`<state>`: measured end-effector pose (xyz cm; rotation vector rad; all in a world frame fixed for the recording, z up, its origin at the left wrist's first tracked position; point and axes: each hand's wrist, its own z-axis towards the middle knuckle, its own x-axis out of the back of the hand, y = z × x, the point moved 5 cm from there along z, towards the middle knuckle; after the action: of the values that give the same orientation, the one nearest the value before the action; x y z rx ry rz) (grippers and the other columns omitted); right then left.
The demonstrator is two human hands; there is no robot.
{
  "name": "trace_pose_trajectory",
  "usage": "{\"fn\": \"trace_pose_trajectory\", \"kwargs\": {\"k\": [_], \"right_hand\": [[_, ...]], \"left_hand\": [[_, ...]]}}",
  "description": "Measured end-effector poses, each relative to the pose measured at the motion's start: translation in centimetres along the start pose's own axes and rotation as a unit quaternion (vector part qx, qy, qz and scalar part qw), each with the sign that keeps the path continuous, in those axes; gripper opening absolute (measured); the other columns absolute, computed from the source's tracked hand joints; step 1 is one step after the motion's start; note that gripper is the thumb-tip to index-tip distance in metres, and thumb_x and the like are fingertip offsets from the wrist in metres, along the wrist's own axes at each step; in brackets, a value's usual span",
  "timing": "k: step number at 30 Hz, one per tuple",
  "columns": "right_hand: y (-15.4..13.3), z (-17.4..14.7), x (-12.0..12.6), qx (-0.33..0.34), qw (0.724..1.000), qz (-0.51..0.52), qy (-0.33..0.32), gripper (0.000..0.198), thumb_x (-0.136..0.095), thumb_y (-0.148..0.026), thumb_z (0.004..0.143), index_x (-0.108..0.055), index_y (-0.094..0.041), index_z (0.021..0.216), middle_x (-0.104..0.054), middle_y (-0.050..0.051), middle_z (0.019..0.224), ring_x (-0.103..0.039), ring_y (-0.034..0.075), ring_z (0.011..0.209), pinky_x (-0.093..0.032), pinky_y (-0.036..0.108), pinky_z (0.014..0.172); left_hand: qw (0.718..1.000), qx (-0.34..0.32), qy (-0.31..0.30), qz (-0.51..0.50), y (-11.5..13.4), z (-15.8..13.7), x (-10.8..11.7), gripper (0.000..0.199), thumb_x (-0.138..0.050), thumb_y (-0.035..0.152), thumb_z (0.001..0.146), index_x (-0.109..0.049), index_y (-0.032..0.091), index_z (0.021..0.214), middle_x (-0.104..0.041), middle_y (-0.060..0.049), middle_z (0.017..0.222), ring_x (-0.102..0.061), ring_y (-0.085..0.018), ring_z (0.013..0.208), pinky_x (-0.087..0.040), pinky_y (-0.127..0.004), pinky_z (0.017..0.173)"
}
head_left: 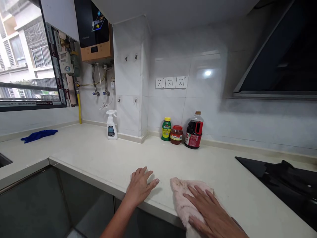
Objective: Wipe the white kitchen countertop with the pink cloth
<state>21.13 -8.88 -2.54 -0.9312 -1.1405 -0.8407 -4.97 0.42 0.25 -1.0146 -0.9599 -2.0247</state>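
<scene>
My left hand (141, 187) is held over the front edge of the pale countertop (148, 155), fingers apart and nothing in it. A pale pink cloth (182, 195) lies on the counter to its right, its lower part reaching over the front edge. Flat on top of this cloth rests my right hand (206, 208), fingers stretched out and spread, pressing on it rather than gripping. The cloth's lower end runs out of view at the bottom, partly under the right hand.
Along the back wall stand a green bottle with yellow cap (166, 129), a red-lidded jar (176, 135) and a large dark sauce bottle (193, 132). A white spray bottle (112, 127) and blue cloth (39, 135) are farther left. A black stove (284, 178) is on the right.
</scene>
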Motion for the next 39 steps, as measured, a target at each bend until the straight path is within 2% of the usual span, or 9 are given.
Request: {"fn": "trace_pose_trajectory", "kwargs": {"k": [4,8,12,15,18,23,27,31,39], "right_hand": [[-4.1,4.8,-0.5,-0.043,0.999,0.021,0.014,0.063,-0.044,-0.062,0.103,-0.043,-0.023,0.151,-0.023,0.012,0.16,-0.013,0.043,0.145,-0.008,0.072,0.116],[-8.4,8.9,-0.8,0.02,0.998,0.059,0.033,0.053,-0.062,-0.051,0.101,-0.049,-0.021,0.143,-0.038,0.011,0.151,-0.036,0.038,0.136,-0.03,0.064,0.113],[-9.1,8.9,-0.6,0.054,0.994,0.081,0.053,0.046,-0.062,-0.049,0.101,-0.054,-0.02,0.136,-0.047,0.01,0.142,-0.048,0.033,0.126,-0.042,0.056,0.107],[-6.0,6.6,-0.7,0.052,0.991,0.099,0.07,0.049,-0.042,-0.056,0.106,-0.052,-0.023,0.141,-0.042,0.01,0.15,-0.041,0.03,0.135,-0.038,0.051,0.114],[0.7,2.9,-1.3,-0.019,0.989,0.07,0.131,0.063,-0.022,-0.059,0.104,-0.053,-0.02,0.143,-0.037,0.009,0.154,-0.032,0.029,0.142,-0.029,0.052,0.119],[10.4,-2.2,-3.7,-0.154,0.977,-0.028,0.148,0.07,-0.017,-0.061,0.1,-0.058,-0.021,0.14,-0.042,0.009,0.15,-0.029,0.034,0.143,-0.028,0.063,0.115],[11.5,-2.6,-5.0,-0.166,0.978,-0.043,0.123,0.074,-0.02,-0.068,0.096,-0.055,-0.022,0.143,-0.039,0.007,0.152,-0.029,0.034,0.143,-0.031,0.061,0.115],[11.5,-2.2,-5.4,-0.18,0.976,-0.042,0.12,0.076,-0.024,-0.072,0.091,-0.058,-0.026,0.141,-0.039,0.004,0.152,-0.027,0.034,0.144,-0.03,0.06,0.116],[13.3,-2.1,-5.8,-0.137,0.974,-0.013,0.179,0.055,-0.04,-0.07,0.089,-0.068,-0.038,0.123,-0.055,0.003,0.139,-0.038,0.039,0.137,-0.035,0.067,0.11]], "left_hand": [[1.0,0.002,-0.004,-0.01,0.3,0.0,0.3,0.053,-0.043,0.061,0.098,-0.061,0.025,0.133,-0.055,-0.012,0.145,-0.045,-0.029,0.137,-0.039,-0.053,0.11],[0.998,-0.007,0.029,-0.063,-0.4,0.1,0.5,0.045,-0.045,0.05,0.1,-0.062,0.024,0.132,-0.058,-0.009,0.143,-0.047,-0.023,0.136,-0.04,-0.047,0.112],[0.99,-0.039,0.065,-0.12,-1.5,0.2,0.7,0.037,-0.048,0.038,0.098,-0.066,0.024,0.126,-0.065,-0.006,0.135,-0.054,-0.02,0.131,-0.044,-0.042,0.111],[0.987,-0.115,0.085,-0.08,-0.7,-0.1,1.3,0.029,-0.057,0.033,0.093,-0.071,0.023,0.116,-0.066,-0.009,0.133,-0.056,-0.023,0.129,-0.045,-0.044,0.109],[0.982,-0.179,0.063,-0.018,1.9,-0.5,1.7,0.028,-0.059,0.032,0.092,-0.07,0.024,0.117,-0.064,-0.01,0.136,-0.053,-0.025,0.133,-0.042,-0.047,0.112],[0.992,-0.072,-0.096,0.046,5.8,0.3,-0.3,0.067,-0.057,0.069,0.084,-0.058,0.027,0.137,-0.045,-0.013,0.154,-0.032,-0.044,0.145,-0.028,-0.067,0.113],[0.984,-0.003,-0.174,0.044,7.7,0.6,-2.1,0.083,-0.039,0.077,0.087,-0.043,0.025,0.152,-0.026,-0.017,0.164,-0.009,-0.052,0.149,-0.01,-0.075,0.113],[0.977,-0.027,-0.211,0.019,10.1,-1.0,-2.6,0.1,-0.033,0.085,0.083,-0.03,0.02,0.158,-0.013,-0.019,0.167,0.005,-0.049,0.15,0.001,-0.073,0.115],[0.973,-0.102,-0.207,-0.008,9.5,-2.2,-2.4,0.086,-0.032,0.085,0.085,-0.031,0.038,0.156,-0.014,-0.01,0.168,-0.003,-0.045,0.152,-0.005,-0.073,0.115]]}}
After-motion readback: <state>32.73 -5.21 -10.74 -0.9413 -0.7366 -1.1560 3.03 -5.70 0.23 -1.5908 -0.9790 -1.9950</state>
